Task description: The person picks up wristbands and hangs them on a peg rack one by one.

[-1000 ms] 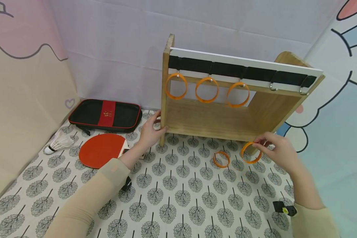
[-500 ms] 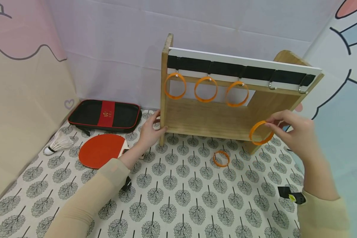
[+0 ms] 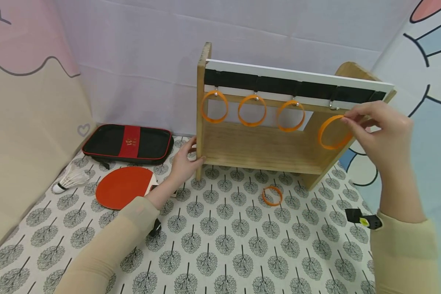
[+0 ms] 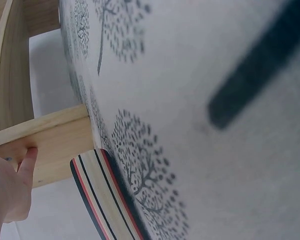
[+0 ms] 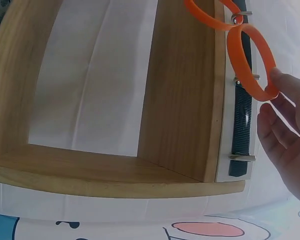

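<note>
My right hand (image 3: 384, 132) pinches an orange ring (image 3: 320, 136) between thumb and fingers, raised before the right end of a wooden rack (image 3: 261, 147). In the right wrist view this ring (image 5: 238, 60) overlaps the hook strip and a hanging ring. Three more orange rings hang from the left hooks: one (image 3: 214, 121) far left, one (image 3: 252, 124) beside it, one (image 3: 290, 129) at the middle. A bare hook (image 3: 333, 107) follows; the rightmost hook (image 5: 242, 157) is hidden in the head view. My left hand (image 3: 185, 163) grips the rack's left side panel (image 3: 200, 122), thumb in front.
Another orange ring (image 3: 272, 204) lies on the tree-patterned cloth (image 3: 224, 245) before the rack. On the left are a red table tennis bat (image 3: 123, 188), a shuttlecock (image 3: 73, 178) and a black case (image 3: 154, 145) with a red band. The bat's handle (image 4: 107, 195) lies near my left hand.
My right hand has lifted the orange ring up and to the right, from near the cloth to just below the hook strip. The left hand stays on the side panel.
</note>
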The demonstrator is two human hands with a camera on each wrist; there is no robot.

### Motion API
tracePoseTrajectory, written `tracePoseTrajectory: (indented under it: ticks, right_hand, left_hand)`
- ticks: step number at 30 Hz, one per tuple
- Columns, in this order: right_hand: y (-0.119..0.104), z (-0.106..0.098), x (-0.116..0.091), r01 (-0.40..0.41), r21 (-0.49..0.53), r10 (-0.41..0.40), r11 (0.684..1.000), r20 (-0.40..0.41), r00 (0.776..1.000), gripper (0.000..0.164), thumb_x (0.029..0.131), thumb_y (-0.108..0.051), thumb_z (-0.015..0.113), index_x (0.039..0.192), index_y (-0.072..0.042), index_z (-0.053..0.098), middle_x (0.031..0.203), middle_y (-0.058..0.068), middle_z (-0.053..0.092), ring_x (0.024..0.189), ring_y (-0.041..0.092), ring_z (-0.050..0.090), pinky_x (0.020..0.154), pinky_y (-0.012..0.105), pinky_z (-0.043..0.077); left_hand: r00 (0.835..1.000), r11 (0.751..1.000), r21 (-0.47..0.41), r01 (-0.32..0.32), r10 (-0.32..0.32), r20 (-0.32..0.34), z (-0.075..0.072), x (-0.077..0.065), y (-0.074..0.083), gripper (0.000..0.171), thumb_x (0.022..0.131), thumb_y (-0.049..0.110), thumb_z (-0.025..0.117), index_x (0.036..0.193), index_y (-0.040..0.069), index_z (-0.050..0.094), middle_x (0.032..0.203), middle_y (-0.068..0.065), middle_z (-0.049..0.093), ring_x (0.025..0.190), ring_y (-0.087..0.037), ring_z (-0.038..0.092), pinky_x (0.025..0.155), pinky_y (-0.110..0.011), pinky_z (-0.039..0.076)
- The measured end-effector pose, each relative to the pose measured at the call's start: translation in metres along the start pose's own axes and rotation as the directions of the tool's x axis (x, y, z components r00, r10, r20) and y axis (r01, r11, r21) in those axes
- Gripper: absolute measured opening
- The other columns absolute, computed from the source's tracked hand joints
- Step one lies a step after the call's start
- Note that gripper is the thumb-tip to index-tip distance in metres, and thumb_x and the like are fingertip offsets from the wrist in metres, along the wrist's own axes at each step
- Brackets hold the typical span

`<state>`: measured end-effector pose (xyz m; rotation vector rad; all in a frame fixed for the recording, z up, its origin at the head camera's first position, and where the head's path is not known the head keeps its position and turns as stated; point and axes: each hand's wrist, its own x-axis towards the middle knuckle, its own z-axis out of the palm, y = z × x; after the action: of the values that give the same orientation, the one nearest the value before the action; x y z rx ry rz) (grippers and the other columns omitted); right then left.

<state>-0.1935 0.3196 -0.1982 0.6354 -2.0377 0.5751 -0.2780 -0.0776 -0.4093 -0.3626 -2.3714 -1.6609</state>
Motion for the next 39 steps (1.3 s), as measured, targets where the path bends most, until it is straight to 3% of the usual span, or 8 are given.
tracePoseTrajectory:
  ticks: [3,10,13,18,20,28,34,39]
  right_hand:
    - [0.002,0.002,0.006,-0.026,-0.017,0.026,1.000,-0.041,0.999,0.009,0.077,0.005,0.072,0.085,0.008,0.070,0.079,0.016,0.065,0.075,-0.012,0.052,0.069,-0.001,0.044]
    - [0.007,0.008,0.014,-0.103,-0.051,0.100,0.993,-0.069,0.993,0.010,0.077,0.001,0.075,0.085,0.005,0.072,0.081,-0.033,0.051,0.073,-0.014,0.049,0.066,-0.002,0.040]
    - [0.007,0.011,0.015,-0.104,-0.062,0.100,0.993,-0.060,0.993,0.009,0.078,-0.001,0.074,0.085,0.004,0.072,0.079,-0.024,0.055,0.073,-0.013,0.048,0.065,-0.001,0.040]
    - [0.007,0.016,0.015,-0.057,-0.088,0.055,0.994,-0.023,0.998,0.011,0.083,-0.005,0.069,0.088,0.005,0.071,0.078,0.012,0.063,0.076,-0.014,0.044,0.066,-0.002,0.038]
    - [0.009,0.017,0.014,-0.042,-0.110,0.041,0.993,-0.007,0.999,0.014,0.086,-0.007,0.066,0.088,0.006,0.070,0.080,0.019,0.064,0.076,-0.015,0.043,0.067,-0.002,0.037]
    - [0.012,0.019,0.009,-0.050,-0.122,0.048,0.991,-0.020,0.999,0.010,0.080,0.001,0.071,0.088,0.006,0.071,0.079,0.019,0.065,0.076,-0.018,0.042,0.068,-0.004,0.034]
    - [0.003,0.011,0.002,-0.045,-0.072,0.040,0.996,-0.067,0.997,0.013,0.078,0.000,0.074,0.089,0.005,0.072,0.079,0.003,0.066,0.072,-0.017,0.047,0.066,-0.002,0.040]
    - [-0.004,0.009,-0.008,-0.019,-0.020,0.019,1.000,-0.030,0.999,0.013,0.075,0.008,0.072,0.088,0.007,0.071,0.081,0.016,0.068,0.072,-0.017,0.049,0.066,0.002,0.042]
  left_hand:
    - [1.000,1.000,0.002,0.001,-0.001,-0.001,0.000,0.000,0.000,0.075,0.083,0.013,0.070,0.148,0.020,0.032,0.143,-0.003,0.042,0.121,-0.025,0.051,0.085,-0.030,0.057]
    - [1.000,1.000,0.010,-0.001,0.001,-0.003,0.001,-0.001,0.001,0.074,0.084,0.013,0.069,0.148,0.018,0.033,0.144,-0.004,0.042,0.121,-0.024,0.051,0.085,-0.030,0.057]
    - [1.000,1.000,0.007,0.001,-0.001,-0.006,0.001,-0.001,0.001,0.074,0.083,0.013,0.069,0.148,0.017,0.033,0.144,-0.004,0.042,0.121,-0.024,0.051,0.085,-0.030,0.057]
    - [1.000,1.000,0.005,-0.003,0.003,-0.007,0.001,0.000,0.000,0.075,0.083,0.012,0.070,0.148,0.017,0.033,0.144,-0.004,0.042,0.121,-0.024,0.051,0.085,-0.030,0.057]
    - [1.000,1.000,0.007,-0.002,0.003,-0.007,0.001,0.000,0.000,0.075,0.083,0.012,0.070,0.148,0.018,0.032,0.144,-0.004,0.042,0.121,-0.025,0.051,0.085,-0.030,0.057]
    - [1.000,1.000,0.016,-0.001,0.001,-0.010,0.002,-0.001,0.001,0.076,0.082,0.012,0.071,0.148,0.018,0.032,0.144,-0.004,0.042,0.121,-0.025,0.051,0.085,-0.030,0.057]
    - [1.000,1.000,0.024,-0.013,0.013,-0.007,0.002,-0.001,0.000,0.076,0.083,0.012,0.070,0.148,0.018,0.032,0.144,-0.004,0.042,0.121,-0.025,0.051,0.085,-0.030,0.057]
    - [1.000,1.000,0.022,-0.019,0.020,-0.012,0.002,-0.001,0.000,0.074,0.083,0.012,0.070,0.147,0.018,0.033,0.143,-0.004,0.043,0.120,-0.024,0.052,0.084,-0.030,0.057]
